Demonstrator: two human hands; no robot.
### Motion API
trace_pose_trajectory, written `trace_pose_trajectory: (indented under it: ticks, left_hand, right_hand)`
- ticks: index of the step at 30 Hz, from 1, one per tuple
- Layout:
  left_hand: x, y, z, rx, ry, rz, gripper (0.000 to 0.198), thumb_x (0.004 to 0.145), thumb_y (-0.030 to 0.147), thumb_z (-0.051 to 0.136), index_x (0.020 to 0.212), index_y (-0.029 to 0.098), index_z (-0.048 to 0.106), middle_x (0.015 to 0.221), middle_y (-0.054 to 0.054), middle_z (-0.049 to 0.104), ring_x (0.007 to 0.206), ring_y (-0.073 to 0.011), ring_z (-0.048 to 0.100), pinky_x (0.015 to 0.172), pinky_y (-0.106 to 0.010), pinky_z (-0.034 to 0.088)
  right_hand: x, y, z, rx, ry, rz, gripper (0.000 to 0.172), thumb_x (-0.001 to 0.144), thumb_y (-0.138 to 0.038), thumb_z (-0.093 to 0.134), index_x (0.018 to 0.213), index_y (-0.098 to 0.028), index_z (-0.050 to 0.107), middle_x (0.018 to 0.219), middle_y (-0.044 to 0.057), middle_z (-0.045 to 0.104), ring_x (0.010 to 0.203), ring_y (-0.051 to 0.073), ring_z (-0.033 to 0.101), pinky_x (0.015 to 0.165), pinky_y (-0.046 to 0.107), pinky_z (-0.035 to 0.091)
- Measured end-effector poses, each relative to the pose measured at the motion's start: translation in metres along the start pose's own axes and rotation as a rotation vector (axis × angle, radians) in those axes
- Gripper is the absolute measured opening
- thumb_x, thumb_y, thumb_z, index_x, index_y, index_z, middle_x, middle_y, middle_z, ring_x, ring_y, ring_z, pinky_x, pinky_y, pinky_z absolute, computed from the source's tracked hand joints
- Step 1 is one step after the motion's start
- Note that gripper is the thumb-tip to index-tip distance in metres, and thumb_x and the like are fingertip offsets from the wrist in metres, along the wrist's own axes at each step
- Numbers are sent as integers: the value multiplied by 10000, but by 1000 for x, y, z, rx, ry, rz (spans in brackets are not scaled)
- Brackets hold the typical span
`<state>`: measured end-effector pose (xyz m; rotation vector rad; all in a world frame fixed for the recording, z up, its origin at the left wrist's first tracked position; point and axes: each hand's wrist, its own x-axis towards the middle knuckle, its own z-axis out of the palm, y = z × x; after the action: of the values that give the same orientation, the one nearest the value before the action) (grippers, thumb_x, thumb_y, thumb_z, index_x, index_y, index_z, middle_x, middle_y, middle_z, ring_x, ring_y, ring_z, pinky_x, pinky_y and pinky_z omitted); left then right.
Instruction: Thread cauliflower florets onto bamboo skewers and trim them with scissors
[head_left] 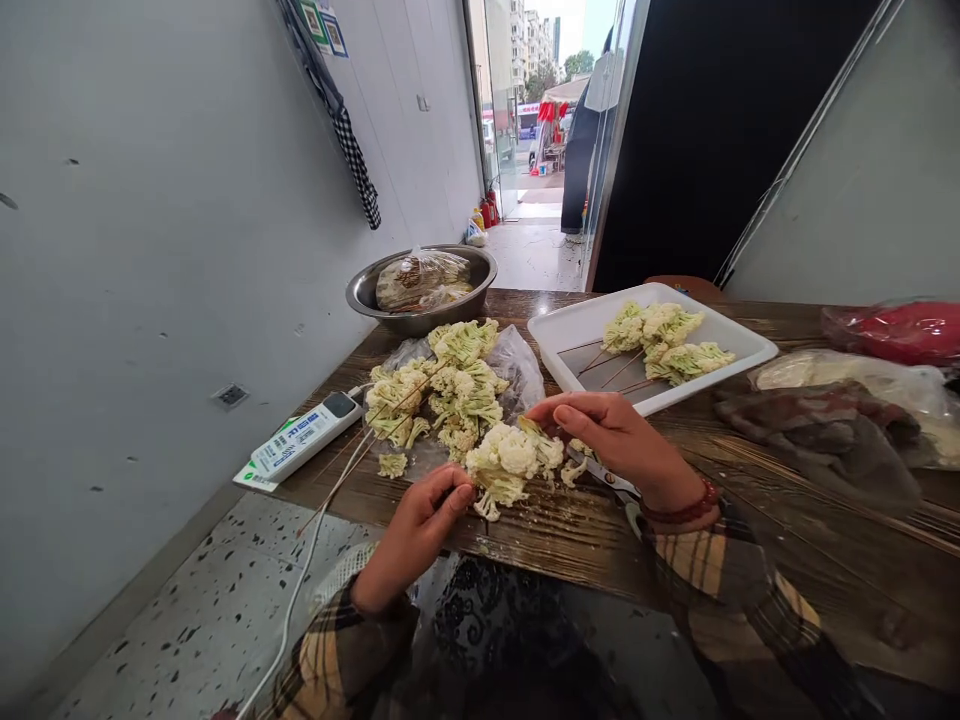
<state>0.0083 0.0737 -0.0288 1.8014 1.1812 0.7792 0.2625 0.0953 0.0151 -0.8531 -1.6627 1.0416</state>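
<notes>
Near the table's front edge, my left hand is closed in a pinch at the left side of a cluster of cauliflower florets. What lies between its fingertips is too small to make out. At the right end of the cluster my right hand has its fingers curled around a small yellowish floret piece. Scissors lie on the table under my right hand, beside a loose bit of floret. Behind my hands, a pile of skewered cauliflower rests on clear plastic.
A white tray with skewered cauliflower stands at the back right. A metal bowl holding bagged food sits at the back left. A power strip with a white cable is at the left edge. Plastic bags and a dark cloth lie right.
</notes>
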Motion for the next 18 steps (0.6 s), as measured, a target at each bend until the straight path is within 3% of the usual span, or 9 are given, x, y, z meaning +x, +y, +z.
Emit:
trace_pose_trajectory:
  ticks: [4, 9, 13, 18]
  left_hand:
    - [-3, 2, 4, 31, 79, -12, 336, 907, 430, 469, 683, 183, 509, 662, 1, 503, 639, -138, 451, 608, -247, 360]
    - [-6, 5, 5, 79, 183, 3, 302, 890, 422, 499, 708, 184, 535, 681, 5, 518, 652, -139, 454, 611, -243, 356]
    - [-8, 6, 7, 96, 197, -7, 293, 892, 417, 495, 722, 182, 540, 668, 8, 499, 651, -139, 442, 606, -239, 347]
    - [-5, 6, 11, 104, 182, 10, 285, 894, 399, 496, 718, 178, 536, 672, 11, 491, 655, -135, 440, 616, -238, 352]
  right_hand:
    - [-2, -1, 0, 6, -40, -5, 270, 852, -280, 570, 1074, -221, 711, 965, 34, 712, 825, 170, 641, 677, 285, 541]
    - [-3, 4, 3, -92, -50, -67, 434, 738, -107, 573, 1143, -234, 664, 1052, 31, 682, 963, 185, 619, 835, 325, 504]
    - [-1, 10, 6, -160, 1, -99, 464, 699, -58, 499, 1101, -228, 658, 1016, 24, 679, 947, 170, 615, 801, 300, 500]
    - [1, 16, 8, -190, 44, -120, 380, 703, -103, 531, 1042, -227, 648, 974, 18, 677, 891, 157, 612, 718, 262, 481]
